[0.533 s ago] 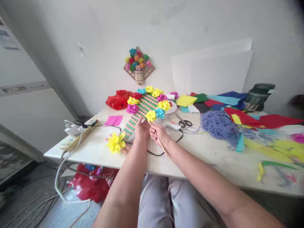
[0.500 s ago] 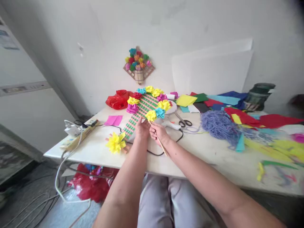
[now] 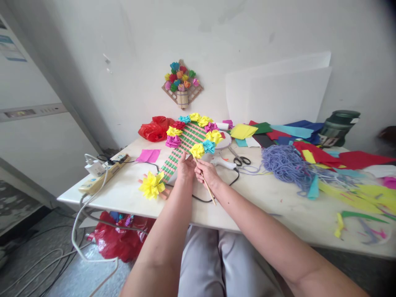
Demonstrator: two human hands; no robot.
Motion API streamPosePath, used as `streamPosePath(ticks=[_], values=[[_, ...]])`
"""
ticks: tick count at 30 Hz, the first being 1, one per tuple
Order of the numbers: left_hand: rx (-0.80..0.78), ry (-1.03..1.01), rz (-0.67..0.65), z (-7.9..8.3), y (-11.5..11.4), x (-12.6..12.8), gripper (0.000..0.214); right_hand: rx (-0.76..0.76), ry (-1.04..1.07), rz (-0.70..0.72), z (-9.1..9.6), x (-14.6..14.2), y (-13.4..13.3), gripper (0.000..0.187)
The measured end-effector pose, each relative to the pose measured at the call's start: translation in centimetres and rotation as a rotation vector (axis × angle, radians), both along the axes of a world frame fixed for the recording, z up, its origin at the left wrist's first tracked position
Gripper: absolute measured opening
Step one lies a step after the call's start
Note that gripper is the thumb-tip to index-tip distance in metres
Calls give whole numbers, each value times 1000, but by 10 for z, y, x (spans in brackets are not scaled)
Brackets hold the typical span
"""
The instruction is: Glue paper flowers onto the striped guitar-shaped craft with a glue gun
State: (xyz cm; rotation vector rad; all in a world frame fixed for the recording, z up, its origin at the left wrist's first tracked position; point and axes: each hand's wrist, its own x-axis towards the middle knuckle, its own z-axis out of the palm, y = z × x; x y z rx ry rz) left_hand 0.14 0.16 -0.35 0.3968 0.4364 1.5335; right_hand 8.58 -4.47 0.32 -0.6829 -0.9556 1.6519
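My right hand (image 3: 207, 172) is closed around a thin wooden stick (image 3: 210, 194), whose lower end points down toward the table's front edge. The stick's upper end meets a yellow paper flower (image 3: 197, 151), beside a blue paper flower (image 3: 209, 146). Right beside it, my left hand (image 3: 185, 167) has its fingers curled in at the edge of a woven green and pink panel (image 3: 175, 161); what they pinch is hidden. Yellow, pink, red and blue crepe flowers line the panel's far end. A large yellow flower (image 3: 152, 185) sits at its near end.
Behind my right hand lie a white glue gun (image 3: 225, 163) and scissors (image 3: 241, 160). To the right are blue-purple yarn (image 3: 283, 165), coloured paper sheets and a dark green flask (image 3: 338, 128). A power strip (image 3: 103, 175) with cables lies on the left; a red bag (image 3: 157, 128) sits behind.
Both hands stay at the same spot with the stick nearly unmoved; its lower end has shifted slightly left. The view itself has moved a little.
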Motion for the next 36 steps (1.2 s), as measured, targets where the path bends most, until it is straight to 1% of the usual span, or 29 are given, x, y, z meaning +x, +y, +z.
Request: streamPosePath(ticks=[4, 8, 12, 16, 19, 25, 27, 28, 30, 31, 32, 34, 35, 36], values=[[-15, -15, 5, 3, -1, -1, 31, -12, -37, -15, 3, 1, -3, 21], [-32, -17, 14, 1, 1, -2, 28, -27, -56, -8, 6, 3, -6, 20], [-18, -6, 52, 0, 2, -4, 23, -33, -78, 2, 7, 4, -8, 19], [-32, 21, 83, 3, 1, -5, 26, -66, -106, 26, 8, 8, -10, 18], [-38, 23, 114, 3, 2, -7, 26, -105, -135, 83, 11, 15, -12, 15], [-56, -4, 194, 0, 7, -12, 17, -205, -184, 195, 21, 38, -10, 12], [-76, -5, 196, 0, 8, -13, 15, -169, -204, 202, 26, 48, -6, 14], [-89, -6, 193, 0, 7, -14, 14, -119, -225, 182, 29, 54, -4, 15], [-107, -4, 189, 1, 7, -14, 15, 28, -324, 65, 34, 67, 2, 20], [-108, 0, 189, 2, 6, -14, 15, 124, -404, -64, 37, 75, 6, 23], [-107, 6, 188, 3, 6, -14, 16, 214, -526, -224, 39, 84, 10, 25], [-102, 20, 185, 5, 5, -13, 16, 356, -914, -561, 42, 102, 18, 28], [-101, 27, 181, 5, 4, -12, 16, 388, -1144, -696, 42, 111, 21, 30], [-102, 33, 179, 6, 4, -12, 15, 391, -1345, -798, 42, 120, 24, 32]])
